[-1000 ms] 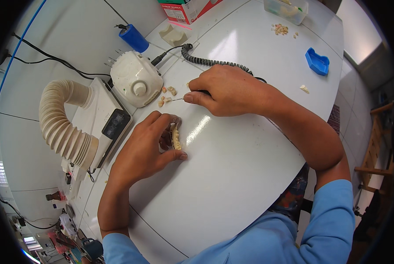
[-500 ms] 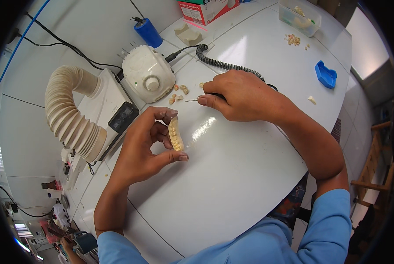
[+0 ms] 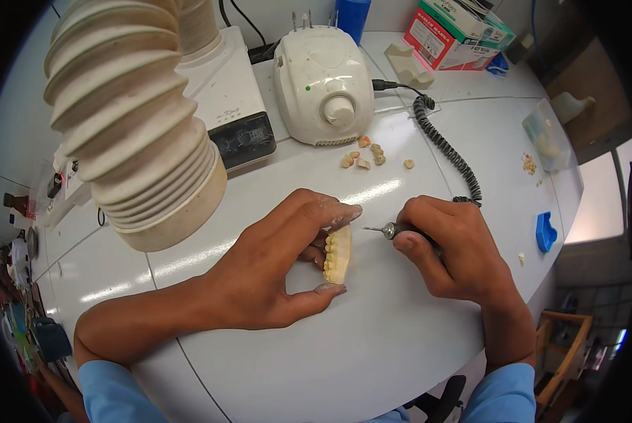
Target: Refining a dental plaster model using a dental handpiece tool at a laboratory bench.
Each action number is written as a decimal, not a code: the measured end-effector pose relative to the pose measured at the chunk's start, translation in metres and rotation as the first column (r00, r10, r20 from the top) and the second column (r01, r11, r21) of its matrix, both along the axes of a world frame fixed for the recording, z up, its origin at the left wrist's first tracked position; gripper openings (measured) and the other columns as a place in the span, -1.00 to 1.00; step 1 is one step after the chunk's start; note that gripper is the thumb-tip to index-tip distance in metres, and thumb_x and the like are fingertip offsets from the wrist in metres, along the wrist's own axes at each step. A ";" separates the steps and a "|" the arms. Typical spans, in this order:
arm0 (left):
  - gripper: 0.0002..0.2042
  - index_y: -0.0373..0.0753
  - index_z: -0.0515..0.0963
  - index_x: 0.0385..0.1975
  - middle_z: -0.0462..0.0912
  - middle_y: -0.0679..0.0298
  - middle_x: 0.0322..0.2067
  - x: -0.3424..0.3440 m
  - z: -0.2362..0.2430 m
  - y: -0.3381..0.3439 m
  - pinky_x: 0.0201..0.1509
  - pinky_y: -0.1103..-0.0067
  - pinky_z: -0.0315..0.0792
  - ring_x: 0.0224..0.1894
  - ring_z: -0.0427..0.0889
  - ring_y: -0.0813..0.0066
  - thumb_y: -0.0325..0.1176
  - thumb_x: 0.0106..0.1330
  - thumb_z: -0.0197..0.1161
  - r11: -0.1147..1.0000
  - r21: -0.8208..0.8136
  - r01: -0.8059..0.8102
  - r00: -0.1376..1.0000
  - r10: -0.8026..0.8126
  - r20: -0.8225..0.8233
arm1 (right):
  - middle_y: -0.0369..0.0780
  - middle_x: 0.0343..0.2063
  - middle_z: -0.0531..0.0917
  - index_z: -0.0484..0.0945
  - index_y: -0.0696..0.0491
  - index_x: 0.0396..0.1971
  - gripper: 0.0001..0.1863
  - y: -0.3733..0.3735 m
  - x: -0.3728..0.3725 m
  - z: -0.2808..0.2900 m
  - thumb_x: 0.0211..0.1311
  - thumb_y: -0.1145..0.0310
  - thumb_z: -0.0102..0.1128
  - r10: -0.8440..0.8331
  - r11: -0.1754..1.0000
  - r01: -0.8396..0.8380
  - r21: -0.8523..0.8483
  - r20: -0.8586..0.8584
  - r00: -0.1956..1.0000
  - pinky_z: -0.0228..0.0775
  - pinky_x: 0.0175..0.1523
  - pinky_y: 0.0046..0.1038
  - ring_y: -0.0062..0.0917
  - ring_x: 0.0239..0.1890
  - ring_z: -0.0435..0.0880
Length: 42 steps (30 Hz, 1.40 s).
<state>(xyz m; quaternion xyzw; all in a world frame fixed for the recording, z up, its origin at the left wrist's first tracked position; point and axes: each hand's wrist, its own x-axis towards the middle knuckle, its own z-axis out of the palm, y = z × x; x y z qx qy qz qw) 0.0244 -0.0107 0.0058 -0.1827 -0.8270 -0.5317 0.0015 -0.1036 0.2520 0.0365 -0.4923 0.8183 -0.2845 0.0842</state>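
Note:
A pale yellow dental cast (image 3: 339, 255) with a row of teeth along its left side stands upright between the thumb and fingers of my left hand (image 3: 274, 264). Pale dust coats those fingertips. To its right, my right hand (image 3: 453, 250) is closed round a dark rotary handpiece (image 3: 395, 230) with a metal nose. The thin bur at its front points left toward the cast, a short gap apart from it. My right fingers hide most of the handpiece's body. Beyond the hands, several small tooth-coloured pieces (image 3: 378, 155) lie on the white table (image 3: 400, 352).
A ribbed hose (image 3: 143, 141) arches over the left side, close to my left forearm. Behind stands a white control box (image 3: 324, 84) with a knob; its coiled cord (image 3: 448, 144) runs toward my right hand. A blue tray (image 3: 545, 233) and a clear tub (image 3: 547, 137) are at right.
My view has swung and come closer. My left hand has turned the cast, so its teeth now face left. The handpiece has come level with the cast, its bur pointing at it.

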 end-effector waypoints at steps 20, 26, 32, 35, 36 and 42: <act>-0.25 -0.33 0.49 0.35 0.53 0.12 0.06 0.004 -0.005 0.004 -0.17 0.59 0.64 -0.16 0.65 0.51 -0.41 0.16 0.76 0.982 -0.134 -0.135 0.990 0.128 -0.064 | -0.27 -0.44 0.51 0.64 0.00 -0.27 -0.73 -0.007 0.025 0.010 0.47 0.13 0.49 0.035 0.978 -0.003 0.209 -0.150 0.988 0.35 -0.53 -0.31 -0.41 -0.59 0.57; -0.27 -0.36 0.49 0.32 0.51 0.16 0.01 0.004 -0.007 0.004 -0.21 0.61 0.62 -0.20 0.62 0.55 -0.42 0.16 0.76 0.983 -0.131 -0.130 0.991 0.124 -0.056 | -0.29 -0.45 0.50 0.65 -0.02 -0.23 -0.74 -0.009 0.028 0.009 0.44 0.14 0.53 0.052 0.975 -0.010 0.223 -0.181 0.982 0.36 -0.53 -0.32 -0.45 -0.58 0.58; -0.27 -0.37 0.49 0.30 0.51 0.18 -0.01 0.004 -0.007 0.004 -0.22 0.61 0.62 -0.21 0.61 0.56 -0.41 0.16 0.77 0.984 -0.129 -0.123 0.992 0.120 -0.034 | -0.29 -0.45 0.49 0.63 -0.03 -0.23 -0.73 -0.009 0.029 0.010 0.44 0.13 0.52 0.030 0.975 0.008 0.224 -0.166 0.986 0.38 -0.52 -0.32 -0.45 -0.57 0.58; -0.27 -0.37 0.49 0.30 0.51 0.18 -0.01 0.004 -0.007 0.004 -0.23 0.61 0.62 -0.21 0.62 0.56 -0.39 0.15 0.77 0.983 -0.134 -0.123 0.992 0.122 -0.017 | -0.29 -0.44 0.49 0.62 -0.04 -0.22 -0.73 -0.010 0.029 0.011 0.45 0.12 0.51 0.030 0.971 0.013 0.241 -0.172 0.985 0.39 -0.52 -0.31 -0.45 -0.56 0.58; -0.27 -0.37 0.50 0.29 0.51 0.18 -0.01 0.004 -0.006 0.004 -0.23 0.61 0.62 -0.21 0.62 0.56 -0.39 0.15 0.78 0.983 -0.133 -0.123 0.992 0.123 -0.007 | -0.29 -0.44 0.49 0.63 -0.04 -0.22 -0.73 -0.010 0.030 0.012 0.46 0.12 0.51 0.028 0.968 0.016 0.249 -0.172 0.985 0.39 -0.52 -0.31 -0.46 -0.56 0.58; -0.27 -0.36 0.49 0.29 0.51 0.18 -0.01 0.004 -0.006 0.004 -0.22 0.61 0.63 -0.21 0.62 0.55 -0.39 0.16 0.78 0.984 -0.132 -0.122 0.992 0.122 -0.002 | -0.25 -0.45 0.53 0.62 0.03 -0.30 -0.67 -0.012 0.033 0.013 0.24 0.22 0.66 -0.009 0.971 0.043 0.234 -0.143 0.990 0.38 -0.45 -0.25 -0.34 -0.58 0.57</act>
